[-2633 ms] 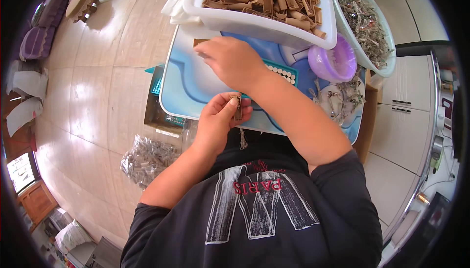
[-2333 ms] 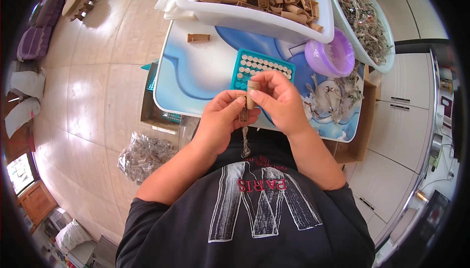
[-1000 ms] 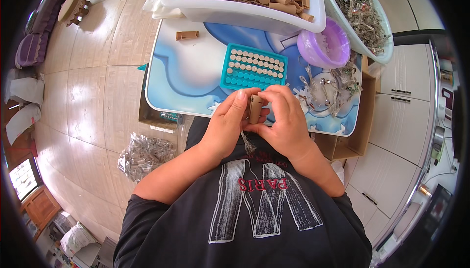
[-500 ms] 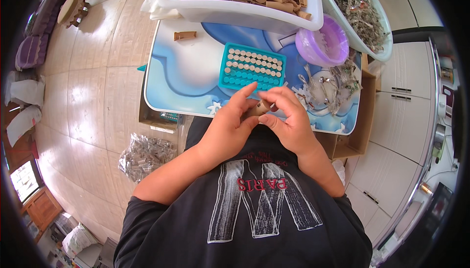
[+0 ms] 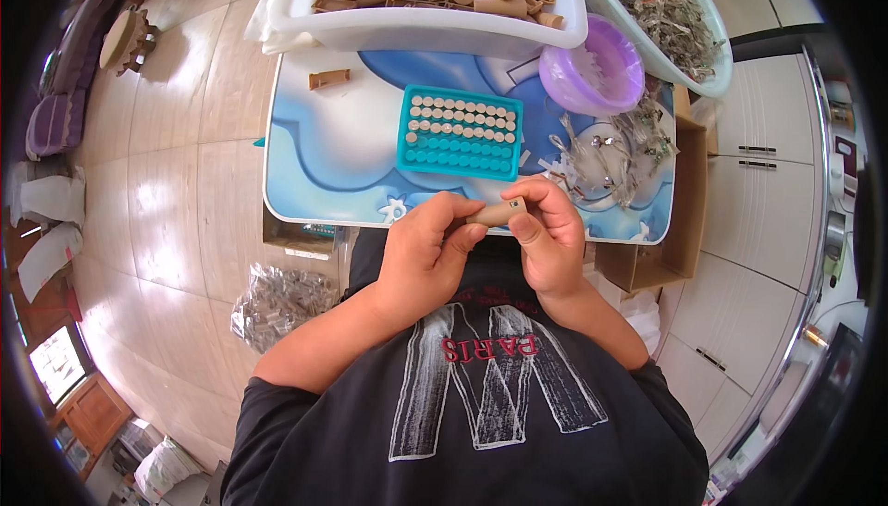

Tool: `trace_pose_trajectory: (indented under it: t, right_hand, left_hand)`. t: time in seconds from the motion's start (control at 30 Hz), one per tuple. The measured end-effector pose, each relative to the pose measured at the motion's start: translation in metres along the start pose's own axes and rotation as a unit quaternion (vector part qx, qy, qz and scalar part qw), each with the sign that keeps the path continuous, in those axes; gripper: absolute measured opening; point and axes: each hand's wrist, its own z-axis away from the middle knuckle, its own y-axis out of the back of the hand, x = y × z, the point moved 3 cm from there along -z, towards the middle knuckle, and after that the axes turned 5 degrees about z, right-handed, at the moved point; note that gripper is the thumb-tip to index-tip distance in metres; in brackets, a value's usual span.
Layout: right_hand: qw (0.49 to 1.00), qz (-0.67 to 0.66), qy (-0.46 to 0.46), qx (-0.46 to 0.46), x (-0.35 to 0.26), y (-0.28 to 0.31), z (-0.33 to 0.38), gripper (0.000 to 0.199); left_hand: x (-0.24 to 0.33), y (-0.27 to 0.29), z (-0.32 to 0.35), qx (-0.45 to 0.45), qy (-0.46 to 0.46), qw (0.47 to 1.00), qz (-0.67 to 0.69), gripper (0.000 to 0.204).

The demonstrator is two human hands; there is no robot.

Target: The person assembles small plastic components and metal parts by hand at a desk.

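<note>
Both hands are pinching one small tan tube [image 5: 497,214] just in front of the teal tray [image 5: 460,132]: left hand [image 5: 427,249] closed on its near end, right hand [image 5: 548,236] gripping the far end (possibly pressing something in, too small to tell). A loose grip could be dropping it off the table's [image 5: 314,154] near edge.

the person wears a dark short-sleeved t-shirt [image 5: 481,413] with a pale sketched print and red lettering.

We hold a small tan tube [image 5: 497,215] between our left hand [image 5: 427,252] and right hand [image 5: 548,238], just over the near edge of the blue tray table [image 5: 324,154]. Beyond it sit a teal rack [image 5: 460,133], a purple bowl [image 5: 592,76] and a white tub [image 5: 416,30] of tan pieces.
</note>
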Motion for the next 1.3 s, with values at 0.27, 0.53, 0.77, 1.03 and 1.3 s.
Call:
trace_pose_trajectory:
  t: [0.27, 0.53, 0.77, 1.03, 1.3]
  right_hand:
    - [0.968, 0.245, 0.015, -0.048, -0.005, 0.018, 0.001, 0.035]
    - [0.827, 0.55, 0.115, 0.023, -0.011, 0.066, 0.01, 0.013]
    - [0.774, 0.623, 0.11, 0.019, -0.021, 0.068, -0.008, 0.014]
    - [0.745, 0.649, 0.138, 0.067, -0.03, 0.069, -0.025, 0.016]
    - [0.702, 0.676, 0.221, 0.022, -0.006, 0.048, -0.052, 0.016]
  left_hand:
    - [-0.015, -0.004, -0.005, -0.1, 0.218, 0.903, 0.356, 0.029]
    - [-0.017, -0.003, -0.01, -0.071, 0.263, 0.88, 0.389, 0.037]
    - [-0.019, -0.003, -0.01, -0.093, 0.272, 0.863, 0.416, 0.026]
    - [-0.025, -0.001, -0.012, -0.062, 0.279, 0.87, 0.402, 0.025]
    - [-0.025, -0.003, -0.015, -0.04, 0.285, 0.868, 0.405, 0.026]
